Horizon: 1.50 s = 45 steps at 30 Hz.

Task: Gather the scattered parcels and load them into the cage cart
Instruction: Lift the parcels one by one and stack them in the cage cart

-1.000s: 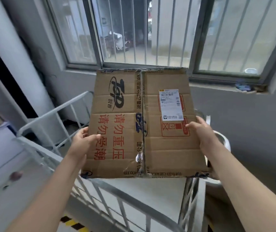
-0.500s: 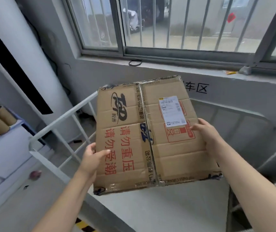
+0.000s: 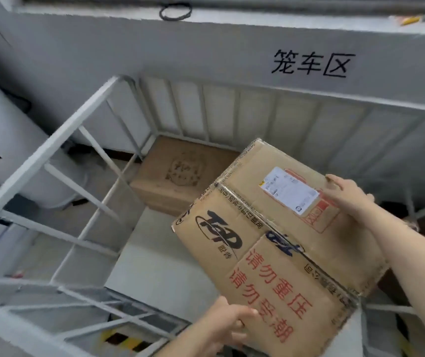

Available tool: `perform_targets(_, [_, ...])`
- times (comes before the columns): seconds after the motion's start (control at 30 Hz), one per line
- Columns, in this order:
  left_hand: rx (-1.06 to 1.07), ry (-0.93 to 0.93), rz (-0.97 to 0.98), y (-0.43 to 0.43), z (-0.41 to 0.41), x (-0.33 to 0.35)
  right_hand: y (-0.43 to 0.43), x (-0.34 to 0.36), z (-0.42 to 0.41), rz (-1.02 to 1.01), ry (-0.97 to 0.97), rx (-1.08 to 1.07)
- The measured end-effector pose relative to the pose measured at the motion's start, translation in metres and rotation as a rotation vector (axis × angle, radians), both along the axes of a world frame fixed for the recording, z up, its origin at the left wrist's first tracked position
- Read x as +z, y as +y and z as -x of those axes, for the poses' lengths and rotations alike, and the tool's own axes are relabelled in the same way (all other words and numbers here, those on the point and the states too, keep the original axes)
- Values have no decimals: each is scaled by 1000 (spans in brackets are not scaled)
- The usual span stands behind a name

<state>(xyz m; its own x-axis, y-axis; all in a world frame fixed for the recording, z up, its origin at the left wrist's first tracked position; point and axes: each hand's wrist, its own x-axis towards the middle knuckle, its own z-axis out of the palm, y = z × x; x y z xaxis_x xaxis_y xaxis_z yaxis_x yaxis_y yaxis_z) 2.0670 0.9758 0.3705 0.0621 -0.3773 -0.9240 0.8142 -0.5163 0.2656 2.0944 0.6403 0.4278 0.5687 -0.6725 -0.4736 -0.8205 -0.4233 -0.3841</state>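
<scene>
Left hand (image 3: 228, 324) and right hand (image 3: 348, 195) grip box (image 3: 278, 243) by opposite edges, tilted over cart (image 3: 51, 143) to clear rail; another parcel (image 3: 178, 173) far-left inside.

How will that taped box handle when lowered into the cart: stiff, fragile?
Probably stiff: the box shows flat faces, held only at its edges by the left hand and right hand. Red warning print and a crumpled near corner suggest gentle handling.

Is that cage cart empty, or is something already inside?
Not empty: one brown box sits on the cage cart floor, in the far corner.
</scene>
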Motion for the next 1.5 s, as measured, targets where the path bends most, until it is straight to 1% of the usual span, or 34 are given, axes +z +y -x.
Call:
perform_targets(0.03, [-220,13,21,-3,-2,-12,3,-22,-3,39,62,52])
perform_targets(0.07, [-489,-42,15,-3,-8,-25,11,-42,-4,22,79,82])
perform_targets(0.1, [-739,-168,-14,-2,-15,-42,22,-63,-2,-33,73,80])
perform_targets(0.13, [-947,-357,-58,0,-26,-57,34,-89,6,-95,51,69])
perform_targets(0.17, [-1083,-562,-113,1,-38,-72,46,-116,18,-154,47,42])
perform_targets(0.2, [-1184,-749,-173,1,-49,-87,56,-144,33,-206,85,16])
perform_targets(0.23, [-1264,-902,-212,-1,-59,-102,66,-172,54,-246,185,19])
perform_targets(0.27, [-1348,-1000,-219,-5,-66,-115,77,-198,76,-264,291,54])
perform_targets(0.33, [-1533,-1088,-181,-15,-72,-152,93,-242,120,-301,441,99])
perform_targets(0.4, [-1695,-1118,-97,-27,-65,-196,105,-278,155,-355,522,88])
perform_targets(0.47, [-1847,-1149,-2,-38,-49,-242,107,-309,181,-365,593,61])
perform_targets(0.5, [-1876,-1178,36,-44,-39,-263,106,-323,190,-346,623,51])
perform_targets(0.57, [-1825,-1203,100,-57,-16,-293,102,-349,200,-271,642,58])
perform_targets(0.63, [-1755,-1164,174,-74,12,-315,100,-370,202,-205,639,150])
perform_targets(0.7, [-1728,-1122,223,-88,37,-332,102,-387,197,-157,623,239])
perform_targets(0.77, [-1706,-1092,164,-98,52,-350,107,-396,186,-112,584,302])
perform_targets(0.83, [-1672,-1100,44,-106,50,-360,113,-401,165,-91,508,354])
perform_targets(0.93, [-1650,-1151,-159,-111,12,-360,118,-400,126,-104,344,358])
perform_targets(1.0, [-1608,-1213,-275,-112,-28,-357,112,-397,109,-117,251,426])
perform_targets(1.03, [-1595,-1244,-317,-112,-46,-356,103,-397,105,-88,236,469])
perform_targets(1.07, [-1596,-1269,-327,-113,-62,-354,90,-397,104,-38,247,484])
perform_targets(1.1, [-1608,-1289,-303,-115,-75,-354,74,-397,105,7,288,446])
perform_targets(1.13, [-1620,-1304,-264,-117,-83,-355,57,-398,108,35,349,362])
perform_targets(1.17, [-1622,-1305,-234,-121,-89,-358,42,-399,111,42,410,270])
perform_targets(1.2, [-1618,-1292,-229,-125,-93,-361,30,-402,112,36,461,223])
perform_targets(1.23, [-1612,-1282,-242,-128,-98,-364,23,-405,113,26,491,219])
perform_targets(1.37, [-1563,-1314,-280,-146,-123,-384,1,-420,92,69,411,254])
perform_targets(1.5, [-1579,-1266,-302,-177,-186,-385,-28,-430,38,91,359,266])
